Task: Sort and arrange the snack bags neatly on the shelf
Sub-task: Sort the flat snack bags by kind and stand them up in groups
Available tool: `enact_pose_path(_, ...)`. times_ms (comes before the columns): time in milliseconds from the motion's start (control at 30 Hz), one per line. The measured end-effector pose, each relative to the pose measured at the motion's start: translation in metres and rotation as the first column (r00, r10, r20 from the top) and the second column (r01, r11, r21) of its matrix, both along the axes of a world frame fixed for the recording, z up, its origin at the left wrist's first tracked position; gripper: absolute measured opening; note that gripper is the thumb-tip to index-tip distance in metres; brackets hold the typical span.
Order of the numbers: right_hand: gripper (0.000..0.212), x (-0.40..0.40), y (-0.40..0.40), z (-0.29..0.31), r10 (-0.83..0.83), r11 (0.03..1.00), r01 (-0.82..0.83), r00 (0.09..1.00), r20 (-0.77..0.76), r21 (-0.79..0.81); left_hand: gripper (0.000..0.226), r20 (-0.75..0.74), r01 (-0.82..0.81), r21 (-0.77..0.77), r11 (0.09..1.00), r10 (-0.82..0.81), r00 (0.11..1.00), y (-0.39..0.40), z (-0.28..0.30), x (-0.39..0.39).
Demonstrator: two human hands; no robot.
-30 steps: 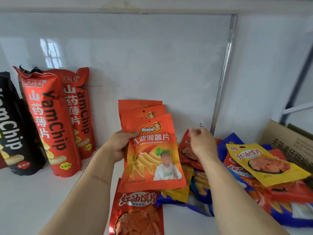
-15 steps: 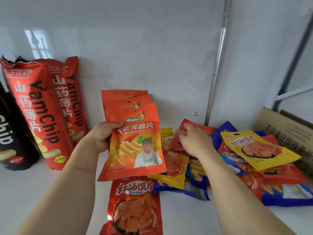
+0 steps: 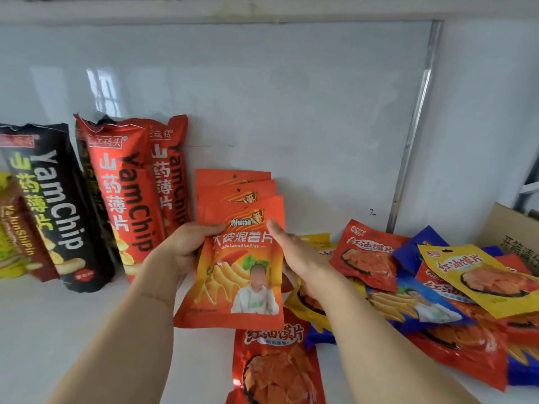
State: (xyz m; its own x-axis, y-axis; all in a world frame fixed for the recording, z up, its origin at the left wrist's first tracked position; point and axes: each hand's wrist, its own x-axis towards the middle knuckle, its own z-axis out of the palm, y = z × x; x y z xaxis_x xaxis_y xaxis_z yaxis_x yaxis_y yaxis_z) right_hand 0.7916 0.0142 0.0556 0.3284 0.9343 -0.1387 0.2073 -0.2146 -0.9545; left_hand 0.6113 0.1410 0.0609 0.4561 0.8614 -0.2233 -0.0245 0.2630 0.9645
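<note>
Glossy white shelf point(image 3: 73, 330) with a smooth white back wall point(image 3: 291, 112) carrying a window reflection. At far left, a yellow-and-brown pack point(image 3: 14, 243), cut by the frame edge, leans against a tall black pack point(image 3: 55, 205) printed "YamChip"; just beside it two tall red packs point(image 3: 128, 193) of the same slim pillow shape stand tilted against the wall, their crimped tops ragged. At centre, three flat orange pouches point(image 3: 242, 252) of shiny foil, each with a punched hang hole, are fanned one behind another and stepped upward. The left hand point(image 3: 186, 249) grips their left edge, thumb across the front pouch and fingers behind. The right hand point(image 3: 294, 252) lies along the right edge with palm and straight fingers pressed flat against it, the thumb tip on the front face; whether any finger curls behind cannot be told. Below the pouches a red bag point(image 3: 277, 368) with a clear window showing crisp slices lies flat on the shelf, partly covered by them. To the right, a loose heap point(image 3: 423, 301) of overlapping red, yellow and blue bags lies on the shelf, the right forearm crossing its near edge. A metal upright point(image 3: 408, 147) divides the wall panels behind the heap; a cardboard box point(image 3: 510, 237) stands at the far right.
</note>
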Motion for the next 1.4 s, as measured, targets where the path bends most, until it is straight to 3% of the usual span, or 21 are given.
enact_pose_path(100,0.057,-0.013,0.017,-0.014,0.04,0.999,-0.039,0.993,-0.107,0.011,0.03,0.042,0.009,0.0,1.0,-0.009,0.999,0.0,-0.005,-0.004)
enact_pose_path(200,0.039,-0.024,0.03,-0.029,0.0,1.0,0.007,0.967,-0.254,0.027,0.028,0.036,-0.003,0.003,1.0,0.003,0.999,0.005,-0.008,-0.008)
enact_pose_path(333,0.017,-0.042,0.045,-0.039,-0.096,0.994,0.108,0.916,-0.389,0.01,0.049,-0.062,-0.083,0.081,0.993,0.088,0.994,0.019,-0.019,-0.013)
enact_pose_path(433,0.029,-0.053,0.062,-0.047,-0.181,0.981,0.194,0.914,-0.363,-0.002,0.096,-0.186,-0.141,0.176,0.974,0.174,0.967,0.054,-0.045,-0.017)
enact_pose_path(500,0.03,-0.059,0.07,-0.051,-0.228,0.971,0.24,0.918,-0.323,-0.003,0.113,-0.27,-0.177,0.236,0.956,0.239,0.933,0.067,-0.053,-0.017)
enact_pose_path(667,0.016,-0.066,0.079,-0.059,-0.293,0.953,0.303,0.928,-0.228,0.007,0.081,-0.435,-0.197,0.362,0.911,0.352,0.829,0.028,-0.024,-0.008)
enact_pose_path(800,0.052,-0.073,0.086,-0.065,-0.336,0.938,0.345,0.928,-0.163,0.031,0.058,-0.503,-0.174,0.464,0.869,0.42,0.755,0.012,-0.025,-0.001)
enact_pose_path(1000,0.058,-0.072,0.08,-0.066,-0.213,0.973,0.213,0.977,-0.014,0.085,0.062,-0.428,-0.208,0.537,0.818,0.477,0.768,0.003,-0.045,-0.008)
enact_pose_path(1133,0.055,-0.06,0.074,-0.061,-0.099,0.992,0.103,0.994,-0.051,0.07,0.072,-0.401,-0.244,0.601,0.761,0.552,0.731,0.0,-0.054,-0.008)
enact_pose_path(1233,0.077,-0.054,0.066,-0.047,-0.103,0.995,0.102,0.992,-0.072,-0.024,0.07,-0.404,-0.224,0.663,0.715,0.593,0.697,-0.002,-0.052,-0.008)
enact_pose_path(1300,0.087,-0.047,0.058,-0.035,-0.136,0.988,0.14,0.988,0.066,-0.058,0.065,-0.414,-0.182,0.726,0.663,0.634,0.653,-0.005,-0.047,-0.007)
enact_pose_path(1400,0.081,-0.037,0.046,-0.02,-0.141,0.99,0.139,0.983,0.115,0.031,0.059,-0.37,-0.123,0.83,0.544,0.702,0.609,-0.016,-0.038,-0.005)
